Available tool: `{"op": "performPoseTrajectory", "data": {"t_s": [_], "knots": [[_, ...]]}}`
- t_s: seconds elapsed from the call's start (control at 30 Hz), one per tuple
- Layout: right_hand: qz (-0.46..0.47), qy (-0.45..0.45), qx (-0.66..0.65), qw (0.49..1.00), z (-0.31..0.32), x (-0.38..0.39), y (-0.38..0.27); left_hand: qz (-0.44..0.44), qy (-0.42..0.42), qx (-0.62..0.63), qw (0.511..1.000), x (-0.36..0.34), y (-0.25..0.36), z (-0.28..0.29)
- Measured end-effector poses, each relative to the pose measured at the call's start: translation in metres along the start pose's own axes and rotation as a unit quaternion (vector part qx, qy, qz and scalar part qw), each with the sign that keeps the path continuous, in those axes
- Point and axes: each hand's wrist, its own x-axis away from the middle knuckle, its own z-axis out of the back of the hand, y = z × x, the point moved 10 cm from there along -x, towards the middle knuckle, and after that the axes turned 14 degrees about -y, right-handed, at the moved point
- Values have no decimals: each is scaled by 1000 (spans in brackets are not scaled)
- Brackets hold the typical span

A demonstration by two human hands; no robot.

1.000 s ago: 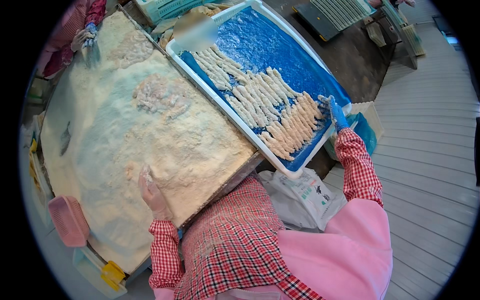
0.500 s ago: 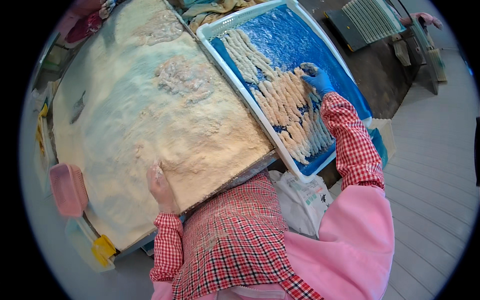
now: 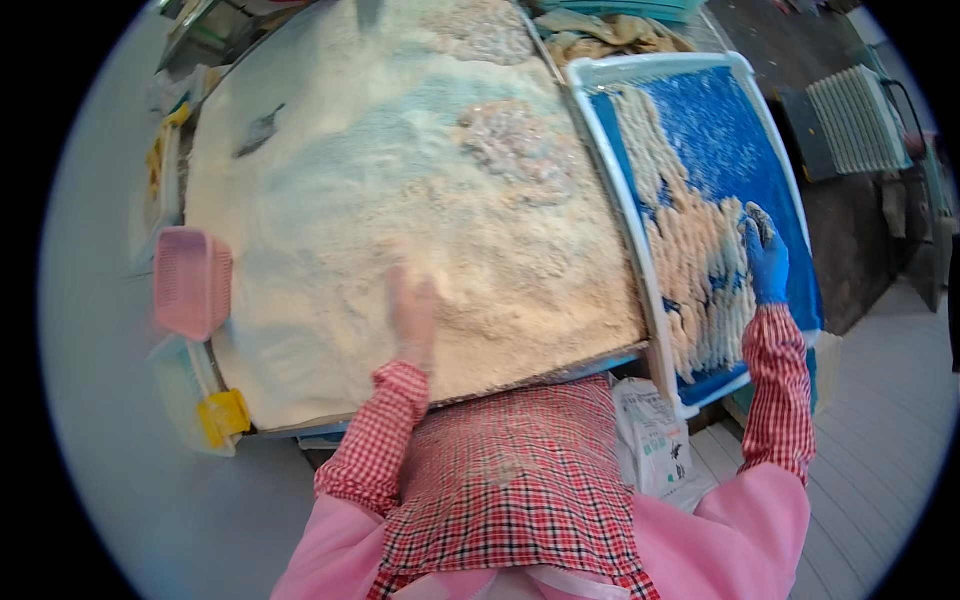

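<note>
My left hand, in a thin clear glove, is low over the pale flour near the table's front edge. Motion smears its fingers, so I cannot tell their shape. On the right, my right hand wears a blue glove with flour-caked fingertips. It is at the right end of the rows of coated strips, its fingers bent together; what they hold, if anything, is hidden. Those pale, floury strips lie side by side on the blue lining of a white tray.
Two wet, pinkish heaps, the nearer heap and the farther heap, lie on the flour. A pink basket and a yellow scoop-like thing are at the left edge. A white printed sack sits below the tray.
The whole view has swung, shifting table and tray rightward in the picture. My right hand stays by the strips' right side, now a bit lower along them. My left hand has moved forward over the flour.
</note>
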Motion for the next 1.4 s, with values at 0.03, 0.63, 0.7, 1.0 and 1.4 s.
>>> {"op": "performPoseTrajectory", "data": {"t_s": [0.03, 0.63, 0.7, 1.0, 1.4], "knots": [[10, -16, -140, 990, -25, 4, -25, -9, -38, 10, 999, 0, 12, -17], [266, -131, 174, 939, -289, 42, -216, -100, -249, -89, 959, -133, 127, 4], [227, -122, 213, 942, -262, 37, -217, -218, -261, -210, 917, -92, 105, 19], [285, -39, 7, 958, -223, 32, -269, 28, -36, 193, 980, -98, -29, 98], [176, -343, -125, 914, -275, -15, -296, -257, -206, 66, 942, -103, 152, 66]]}}
